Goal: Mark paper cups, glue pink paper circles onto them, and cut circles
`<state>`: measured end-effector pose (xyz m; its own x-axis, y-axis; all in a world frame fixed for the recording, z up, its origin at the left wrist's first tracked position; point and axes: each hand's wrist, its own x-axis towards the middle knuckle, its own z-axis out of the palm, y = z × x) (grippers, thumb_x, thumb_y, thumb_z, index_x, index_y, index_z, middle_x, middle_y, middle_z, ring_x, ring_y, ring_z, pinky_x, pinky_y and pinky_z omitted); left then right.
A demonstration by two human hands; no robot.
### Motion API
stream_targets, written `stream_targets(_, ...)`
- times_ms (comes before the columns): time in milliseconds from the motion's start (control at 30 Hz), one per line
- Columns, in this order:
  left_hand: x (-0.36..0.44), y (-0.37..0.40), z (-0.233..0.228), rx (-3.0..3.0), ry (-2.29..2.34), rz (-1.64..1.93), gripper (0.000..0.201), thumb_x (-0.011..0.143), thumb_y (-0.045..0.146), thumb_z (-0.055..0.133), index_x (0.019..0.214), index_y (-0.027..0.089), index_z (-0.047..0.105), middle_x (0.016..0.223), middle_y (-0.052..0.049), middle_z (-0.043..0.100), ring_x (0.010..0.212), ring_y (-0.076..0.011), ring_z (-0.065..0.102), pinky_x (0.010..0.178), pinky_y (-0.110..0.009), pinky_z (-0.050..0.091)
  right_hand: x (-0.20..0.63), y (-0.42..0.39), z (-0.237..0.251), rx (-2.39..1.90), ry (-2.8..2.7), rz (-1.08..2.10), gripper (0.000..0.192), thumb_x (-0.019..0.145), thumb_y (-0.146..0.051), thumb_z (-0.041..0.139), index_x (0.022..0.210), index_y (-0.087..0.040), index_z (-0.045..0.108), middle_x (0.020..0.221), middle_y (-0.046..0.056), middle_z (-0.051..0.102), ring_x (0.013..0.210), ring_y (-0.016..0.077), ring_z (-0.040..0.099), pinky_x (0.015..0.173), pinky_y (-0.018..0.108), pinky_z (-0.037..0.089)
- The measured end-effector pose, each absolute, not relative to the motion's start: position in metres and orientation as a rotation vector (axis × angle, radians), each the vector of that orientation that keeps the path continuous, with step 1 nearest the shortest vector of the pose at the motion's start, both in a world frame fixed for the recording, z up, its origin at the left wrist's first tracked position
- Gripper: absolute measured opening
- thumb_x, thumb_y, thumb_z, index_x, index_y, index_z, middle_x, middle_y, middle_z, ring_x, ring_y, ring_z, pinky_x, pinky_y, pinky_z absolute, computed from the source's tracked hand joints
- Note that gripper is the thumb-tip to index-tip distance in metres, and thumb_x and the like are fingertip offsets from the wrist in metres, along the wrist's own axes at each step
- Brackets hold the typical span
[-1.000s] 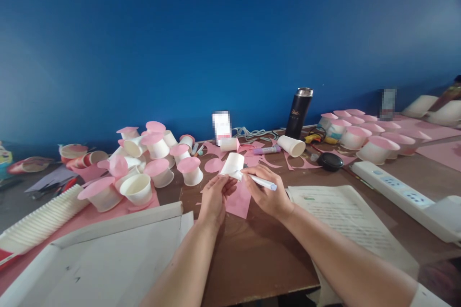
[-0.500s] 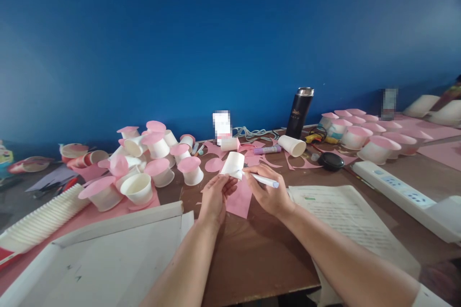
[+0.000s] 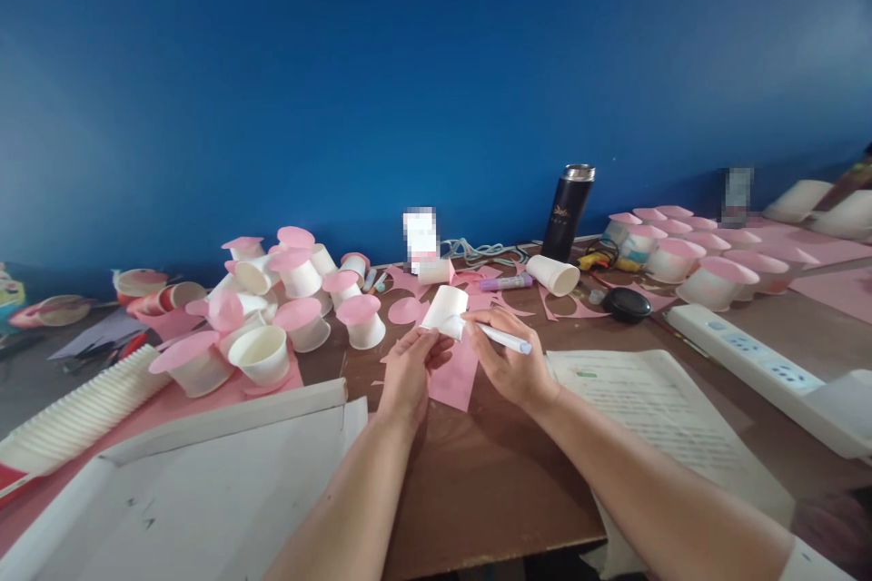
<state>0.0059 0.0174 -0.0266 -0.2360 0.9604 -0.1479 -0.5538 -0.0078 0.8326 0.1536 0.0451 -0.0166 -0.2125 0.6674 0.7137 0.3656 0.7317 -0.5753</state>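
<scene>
My left hand (image 3: pixel 414 365) is closed on a white paper cup (image 3: pixel 450 301), fingers at its lower edge and the cup tilted above the table. In my right hand (image 3: pixel 510 359) is a white marker (image 3: pixel 502 338) with a pale blue end; its tip side meets the cup's wall, though the exact tip is hard to make out. Under the hands lies a pink paper piece (image 3: pixel 452 378). A purple glue stick (image 3: pixel 505 282) and another white paper cup (image 3: pixel 553 275) on its side lie just beyond.
Paper cups with pink discs (image 3: pixel 361 320) crowd the left, beside a long cup stack (image 3: pixel 82 408). More pink-topped cups (image 3: pixel 718 283) stand at right. A black bottle (image 3: pixel 568 213) stands near the blue wall. A power strip (image 3: pixel 763 372) and printed sheets (image 3: pixel 654 408) lie at right.
The cup has shifted very slightly right and up in view, along with the marker and my right hand. Both grips are the same.
</scene>
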Motion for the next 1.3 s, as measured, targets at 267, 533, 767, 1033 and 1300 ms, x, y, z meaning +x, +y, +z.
stream_targets(267, 0.0064, 0.0179, -0.0258, 0.602, 1.023, 1.574, 0.027, 0.060, 0.032, 0.080, 0.069, 0.012, 0.064, 0.069, -0.004, 0.065, 0.070, -0.0122, 0.063, 0.066, -0.022, 0.048, 0.1518, 0.0415, -0.0173, -0.771, -1.874, 0.368, 0.014, 0.089, -0.022, 0.054, 0.097, -0.021, 0.066, 0.089, 0.005, 0.069, 0.080, 0.0170, 0.064, 0.074, 0.029, 0.050)
stream_targets(533, 0.0058, 0.0177, -0.0281, 0.664, 1.088, 1.582, 0.025, 0.062, 0.033, 0.078, 0.066, 0.015, 0.062, 0.067, -0.002, 0.066, 0.070, -0.0127, 0.063, 0.066, -0.023, 0.047, 0.1530, 0.0407, -0.0169, -0.701, -1.952, 0.392, 0.013, 0.089, -0.022, 0.054, 0.094, -0.022, 0.066, 0.086, 0.005, 0.069, 0.078, 0.0166, 0.064, 0.073, 0.028, 0.050)
stream_targets(767, 0.0063, 0.0184, -0.0299, 0.745, 1.135, 1.569, 0.028, 0.063, 0.038, 0.077, 0.065, 0.015, 0.063, 0.067, -0.003, 0.065, 0.069, -0.0137, 0.061, 0.066, -0.025, 0.046, 0.1531, 0.0431, -0.0173, -0.788, -1.843, 0.322, 0.015, 0.089, -0.024, 0.053, 0.097, -0.022, 0.065, 0.090, 0.006, 0.070, 0.084, 0.0188, 0.065, 0.076, 0.030, 0.050)
stream_targets(1033, 0.0050, 0.0185, -0.0309, 0.788, 1.162, 1.564, 0.024, 0.067, 0.037, 0.074, 0.068, 0.015, 0.064, 0.071, -0.004, 0.066, 0.073, -0.0140, 0.062, 0.068, -0.024, 0.047, 0.1522, 0.0398, -0.0157, -0.743, -1.895, 0.354, 0.014, 0.089, -0.022, 0.054, 0.096, -0.022, 0.065, 0.088, 0.006, 0.069, 0.081, 0.0175, 0.064, 0.075, 0.030, 0.050)
stream_targets(1300, 0.0055, 0.0183, -0.0308, 0.778, 1.170, 1.580, 0.026, 0.063, 0.038, 0.076, 0.069, 0.016, 0.065, 0.070, -0.003, 0.066, 0.073, -0.0147, 0.062, 0.067, -0.025, 0.047, 0.1521, 0.0396, -0.0166, -0.725, -1.937, 0.362, 0.014, 0.089, -0.022, 0.054, 0.096, -0.022, 0.066, 0.087, 0.005, 0.070, 0.079, 0.0170, 0.065, 0.074, 0.029, 0.051)
